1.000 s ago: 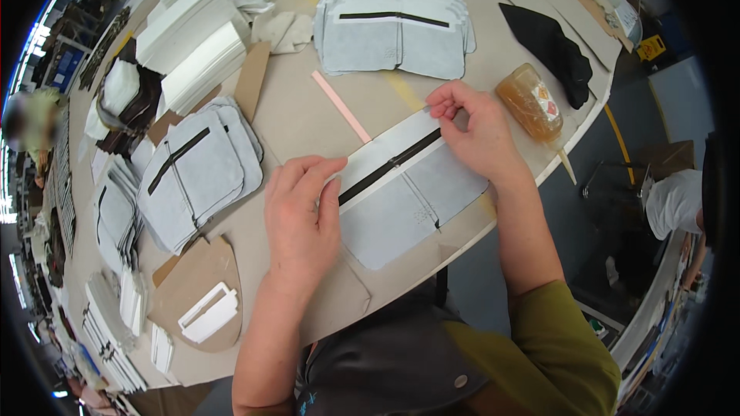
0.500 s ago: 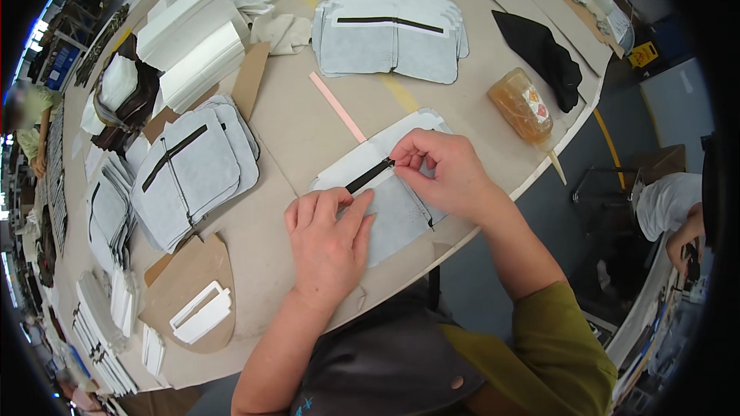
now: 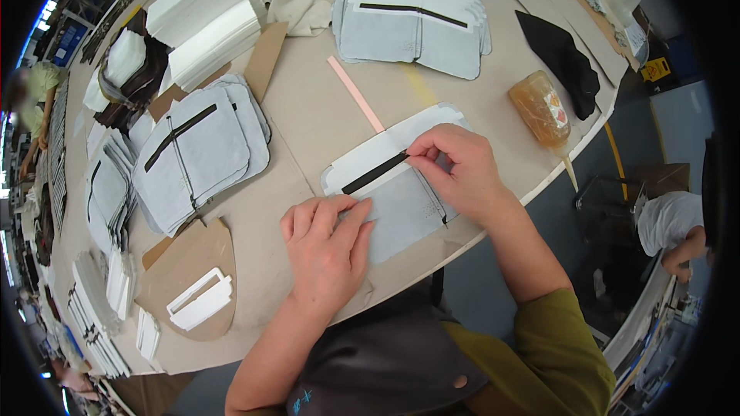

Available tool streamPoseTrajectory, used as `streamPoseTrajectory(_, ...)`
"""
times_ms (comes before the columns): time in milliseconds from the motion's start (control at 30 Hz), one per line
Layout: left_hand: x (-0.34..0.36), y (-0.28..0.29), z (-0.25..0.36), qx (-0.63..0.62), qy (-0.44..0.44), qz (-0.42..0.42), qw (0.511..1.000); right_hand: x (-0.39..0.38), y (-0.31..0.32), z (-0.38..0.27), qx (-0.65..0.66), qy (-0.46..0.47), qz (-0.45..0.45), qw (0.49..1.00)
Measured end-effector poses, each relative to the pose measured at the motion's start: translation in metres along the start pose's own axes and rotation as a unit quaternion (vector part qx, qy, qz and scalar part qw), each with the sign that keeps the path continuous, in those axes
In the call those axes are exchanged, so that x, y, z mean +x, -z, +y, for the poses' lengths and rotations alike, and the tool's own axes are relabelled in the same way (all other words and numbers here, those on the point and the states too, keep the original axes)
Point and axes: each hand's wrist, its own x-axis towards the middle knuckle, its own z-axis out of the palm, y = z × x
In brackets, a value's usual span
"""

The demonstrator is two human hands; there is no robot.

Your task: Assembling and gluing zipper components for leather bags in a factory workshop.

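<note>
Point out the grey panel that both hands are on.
The panel at the near end of the pink strip, under the left hand and right hand; the other grey panels lie stacked, untouched.

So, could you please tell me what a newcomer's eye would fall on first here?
Probably the bare hands at the middle: the left hand touches a pale grey panel, while the right hand pinches at its black strip. Next might come the amber bottle off to the right, and the pink strip running up to the panel's far edge.
</note>
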Motion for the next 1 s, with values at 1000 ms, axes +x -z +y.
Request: streamPoseTrajectory(1000, -0.0112, 0.0091, 0.0, 0.014, 0.059, 0.004, 0.998, 0.0032, -0.0027, -0.0051, 0.001, -0.01, -0.028, 1.0)
